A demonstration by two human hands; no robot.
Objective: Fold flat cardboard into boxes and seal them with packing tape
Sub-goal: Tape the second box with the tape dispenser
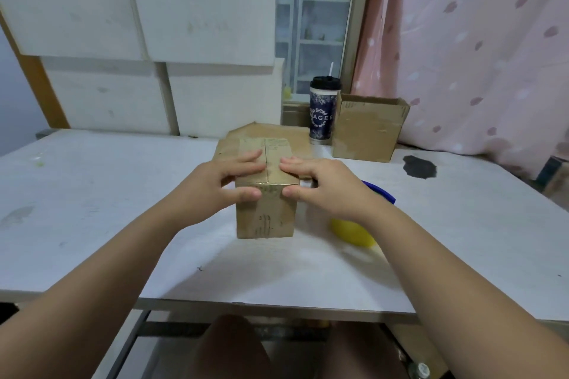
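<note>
A small brown cardboard box (265,216) stands upright on the white table (92,194) in front of me, its top flaps closed and meeting along a centre seam. My left hand (215,188) presses its fingers flat on the left flap, with the thumb against the front face. My right hand (326,188) mirrors it on the right flap. A yellow and blue tape dispenser (354,232) lies on the table just right of the box, partly hidden by my right forearm.
Flat cardboard (277,132) lies behind the box. An open-topped cardboard box (366,129) and a dark tumbler with a straw (323,111) stand at the back right. A dark patch (420,166) marks the table. The table's near edge (277,304) is above my knees.
</note>
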